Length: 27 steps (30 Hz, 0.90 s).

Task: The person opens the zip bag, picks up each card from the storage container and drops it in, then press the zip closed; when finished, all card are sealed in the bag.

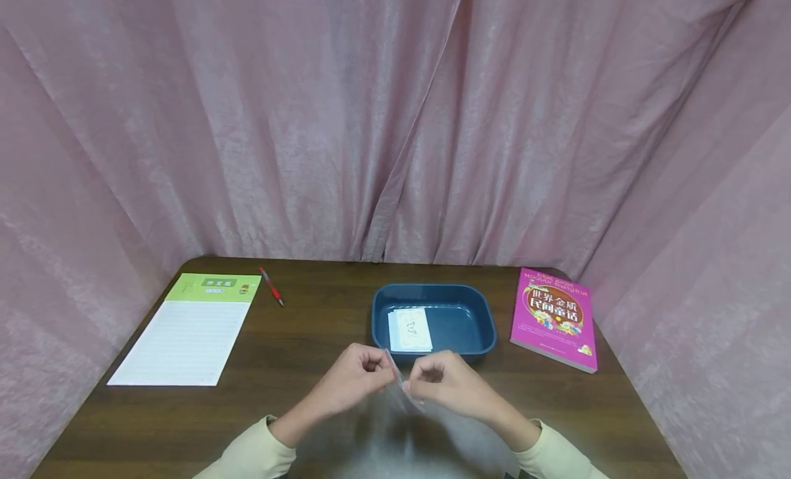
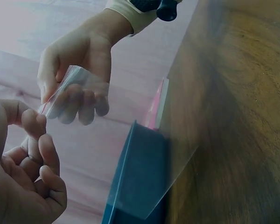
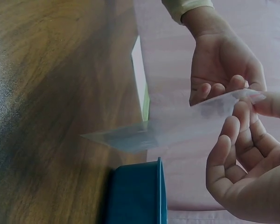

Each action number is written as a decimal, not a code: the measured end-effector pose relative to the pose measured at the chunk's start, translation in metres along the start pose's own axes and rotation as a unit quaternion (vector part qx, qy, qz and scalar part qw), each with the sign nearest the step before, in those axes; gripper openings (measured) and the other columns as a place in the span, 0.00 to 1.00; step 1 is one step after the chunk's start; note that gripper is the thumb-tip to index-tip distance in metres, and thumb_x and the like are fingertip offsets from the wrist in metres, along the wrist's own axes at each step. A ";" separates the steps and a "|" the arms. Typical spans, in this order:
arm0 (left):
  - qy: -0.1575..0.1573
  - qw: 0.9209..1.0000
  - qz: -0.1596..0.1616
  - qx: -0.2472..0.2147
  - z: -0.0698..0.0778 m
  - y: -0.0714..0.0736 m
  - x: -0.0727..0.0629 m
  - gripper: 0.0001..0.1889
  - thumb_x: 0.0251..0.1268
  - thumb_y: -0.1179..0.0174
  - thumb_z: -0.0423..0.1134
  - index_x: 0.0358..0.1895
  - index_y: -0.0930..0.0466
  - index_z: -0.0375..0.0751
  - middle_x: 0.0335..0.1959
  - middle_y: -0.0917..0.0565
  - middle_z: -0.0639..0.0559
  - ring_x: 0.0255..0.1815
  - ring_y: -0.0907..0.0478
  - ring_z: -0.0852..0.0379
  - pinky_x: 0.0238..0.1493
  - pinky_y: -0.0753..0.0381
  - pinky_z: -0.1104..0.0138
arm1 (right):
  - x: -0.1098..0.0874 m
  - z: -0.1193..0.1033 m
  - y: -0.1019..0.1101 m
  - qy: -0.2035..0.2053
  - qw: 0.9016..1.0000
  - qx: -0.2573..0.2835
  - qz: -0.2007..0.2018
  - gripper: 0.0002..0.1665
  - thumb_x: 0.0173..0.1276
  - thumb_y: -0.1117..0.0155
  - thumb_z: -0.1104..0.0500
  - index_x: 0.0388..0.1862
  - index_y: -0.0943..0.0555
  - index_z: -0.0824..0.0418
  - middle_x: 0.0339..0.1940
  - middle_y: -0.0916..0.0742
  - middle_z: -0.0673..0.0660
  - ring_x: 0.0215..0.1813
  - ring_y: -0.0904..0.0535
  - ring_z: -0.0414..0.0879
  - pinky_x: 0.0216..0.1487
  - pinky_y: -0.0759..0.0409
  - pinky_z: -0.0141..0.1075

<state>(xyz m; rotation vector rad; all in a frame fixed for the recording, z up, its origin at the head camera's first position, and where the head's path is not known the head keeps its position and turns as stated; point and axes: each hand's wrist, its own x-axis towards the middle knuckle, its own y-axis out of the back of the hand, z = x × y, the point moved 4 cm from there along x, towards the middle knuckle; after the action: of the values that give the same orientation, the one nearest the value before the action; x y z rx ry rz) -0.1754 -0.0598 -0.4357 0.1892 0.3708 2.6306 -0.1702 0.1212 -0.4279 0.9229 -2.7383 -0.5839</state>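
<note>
Thin, clear, red-edged plastic bag [image 3: 172, 129] between left hand [image 1: 356, 375] and right hand [image 1: 453, 384]

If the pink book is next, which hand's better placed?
Probably the right hand: the pink book lies right of the tray, with the left hand farther away. Both hands pinch the clear bag, so the right must let go first.

This looks like a curtained-off study nook: pink drapes [image 1: 278, 122] hang behind and on both sides of the dark wood-grain desk [image 1: 321, 314], where a writing pad [image 1: 179, 342], a red pen [image 1: 271, 287] and a pink book [image 1: 550, 338] lie. Whether home or school, I can't tell.
</note>
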 end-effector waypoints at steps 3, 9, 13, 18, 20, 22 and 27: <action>-0.004 1.000 -0.013 0.009 0.000 -0.001 -0.001 0.12 0.64 0.40 0.32 0.21 0.20 0.40 0.20 0.22 0.55 0.21 0.31 0.66 0.24 0.34 0.73 | 0.000 0.002 -0.002 0.003 1.000 0.009 -0.016 0.13 0.71 0.34 0.57 0.25 0.16 0.59 0.20 0.17 0.51 0.29 0.23 0.36 0.32 0.24 0.30; -0.002 1.000 -0.028 0.008 -0.002 -0.001 -0.002 0.10 0.64 0.39 0.33 0.23 0.18 0.40 0.19 0.22 0.55 0.21 0.30 0.67 0.23 0.34 0.73 | 0.000 0.004 -0.003 0.006 0.998 0.047 -0.036 0.13 0.71 0.35 0.59 0.26 0.15 0.63 0.21 0.17 0.58 0.29 0.23 0.36 0.35 0.21 0.31; 0.006 0.999 -0.032 0.002 -0.003 0.001 -0.002 0.10 0.64 0.39 0.33 0.24 0.18 0.39 0.20 0.21 0.55 0.21 0.29 0.67 0.23 0.34 0.73 | 0.000 0.007 -0.002 -0.021 0.997 0.067 -0.040 0.14 0.73 0.36 0.58 0.28 0.15 0.64 0.23 0.16 0.56 0.32 0.22 0.37 0.39 0.20 0.34; 0.004 1.000 -0.030 0.005 -0.003 0.001 -0.002 0.10 0.65 0.41 0.32 0.25 0.19 0.35 0.20 0.22 0.56 0.21 0.30 0.66 0.23 0.35 0.73 | -0.001 0.007 -0.003 -0.026 0.998 0.058 -0.024 0.12 0.72 0.35 0.58 0.30 0.14 0.63 0.25 0.16 0.51 0.33 0.22 0.38 0.38 0.21 0.33; 0.004 1.000 -0.026 0.012 -0.003 0.001 -0.002 0.09 0.66 0.41 0.33 0.26 0.18 0.37 0.20 0.22 0.56 0.21 0.29 0.66 0.23 0.35 0.73 | -0.002 0.006 -0.004 -0.019 0.999 0.048 -0.016 0.11 0.72 0.34 0.58 0.31 0.14 0.62 0.25 0.16 0.50 0.33 0.21 0.38 0.36 0.22 0.32; 0.005 1.000 -0.022 0.020 -0.004 0.001 -0.002 0.09 0.66 0.41 0.33 0.26 0.17 0.40 0.20 0.21 0.55 0.22 0.28 0.66 0.23 0.34 0.73 | -0.001 0.005 -0.004 -0.011 0.999 0.035 -0.009 0.10 0.70 0.33 0.57 0.32 0.13 0.62 0.25 0.15 0.49 0.32 0.21 0.37 0.35 0.22 0.31; 0.005 0.999 -0.030 0.019 -0.006 0.002 -0.002 0.09 0.66 0.40 0.34 0.28 0.15 0.36 0.22 0.18 0.53 0.24 0.26 0.65 0.25 0.32 0.73 | -0.001 0.004 -0.005 -0.003 1.000 0.012 0.000 0.08 0.69 0.30 0.56 0.33 0.12 0.59 0.26 0.14 0.48 0.33 0.21 0.37 0.36 0.22 0.31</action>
<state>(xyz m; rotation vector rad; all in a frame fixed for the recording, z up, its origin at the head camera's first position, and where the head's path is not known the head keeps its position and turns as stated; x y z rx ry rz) -0.1764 -0.0640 -0.4412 0.1744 0.4242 2.5671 -0.1677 0.1197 -0.4332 0.9280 -2.7568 -0.5573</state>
